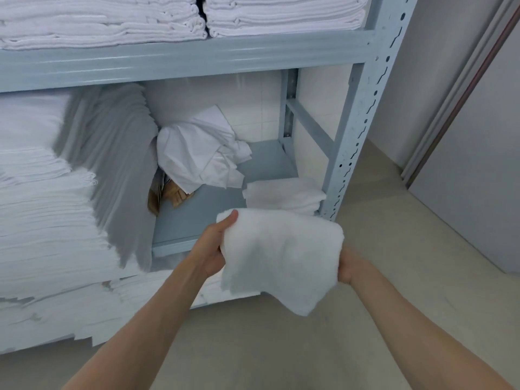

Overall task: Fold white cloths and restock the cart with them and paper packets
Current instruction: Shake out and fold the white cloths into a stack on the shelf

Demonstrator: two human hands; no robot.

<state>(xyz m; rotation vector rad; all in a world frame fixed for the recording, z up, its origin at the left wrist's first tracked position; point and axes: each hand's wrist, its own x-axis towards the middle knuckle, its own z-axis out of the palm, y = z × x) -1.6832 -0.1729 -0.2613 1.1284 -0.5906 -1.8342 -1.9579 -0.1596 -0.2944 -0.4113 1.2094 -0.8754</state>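
Observation:
A white cloth (281, 257) hangs in the air in front of the grey shelf unit (357, 136), held between both hands. My left hand (215, 243) grips its left edge, thumb on top at the upper corner. My right hand (349, 267) grips its right edge and is mostly hidden behind the fabric. A small pile of folded white cloths (284, 194) lies on the middle shelf board (197, 215) at the right. Brown paper packets (168, 194) lie at the back of that shelf, partly under a crumpled white sheet (199, 153).
Tall stacks of folded white linen (50, 206) fill the left of the shelf, and more towels (112, 21) lie on the shelf above. Beige floor (365, 319) spreads below and to the right, with a grey door (478, 164) at the far right.

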